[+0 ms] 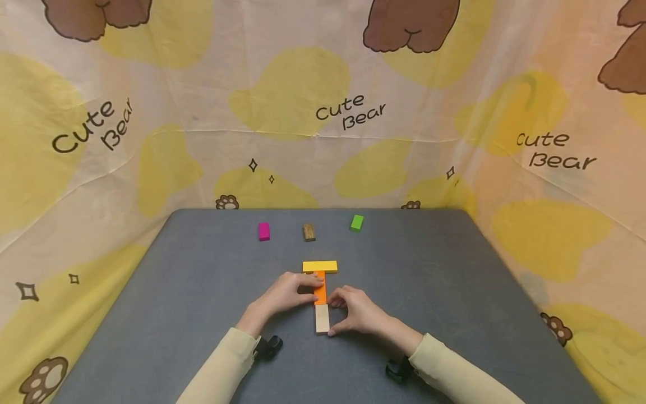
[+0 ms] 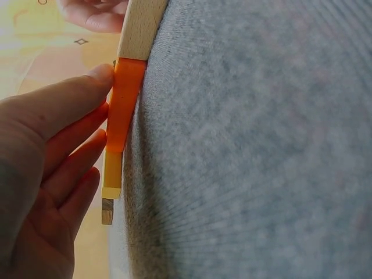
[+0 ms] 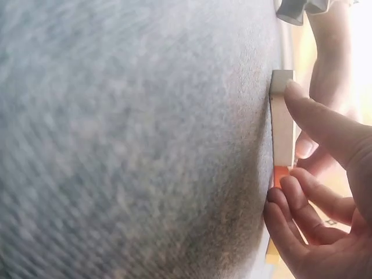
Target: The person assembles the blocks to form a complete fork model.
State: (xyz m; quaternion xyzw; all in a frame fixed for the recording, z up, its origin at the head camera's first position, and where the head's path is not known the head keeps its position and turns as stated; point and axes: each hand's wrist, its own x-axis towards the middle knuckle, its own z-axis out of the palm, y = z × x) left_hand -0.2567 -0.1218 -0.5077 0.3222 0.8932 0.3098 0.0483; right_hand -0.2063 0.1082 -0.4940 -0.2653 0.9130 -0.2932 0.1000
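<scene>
A yellow block (image 1: 327, 267) lies crosswise on the dark grey table. Below it an orange block (image 1: 320, 298) and a plain wooden block (image 1: 322, 320) run end to end toward the person, forming a T shape. The left hand (image 1: 286, 292) touches the orange block from the left, its fairly straight fingers reaching over the top and the thumb at the near end. On the right side, the right hand (image 1: 360, 310) has its thumb against the wooden block's near corner. Its bent fingers touch beside the joint with the orange block (image 3: 281, 174).
Farther back on the table (image 1: 202, 280) stand a magenta block (image 1: 264, 231), a brown speckled block (image 1: 309, 232) and a green block (image 1: 356, 223), spaced apart. Behind the table hangs a patterned cloth (image 1: 313, 168). A black wrist device (image 1: 270, 347) is near the left sleeve.
</scene>
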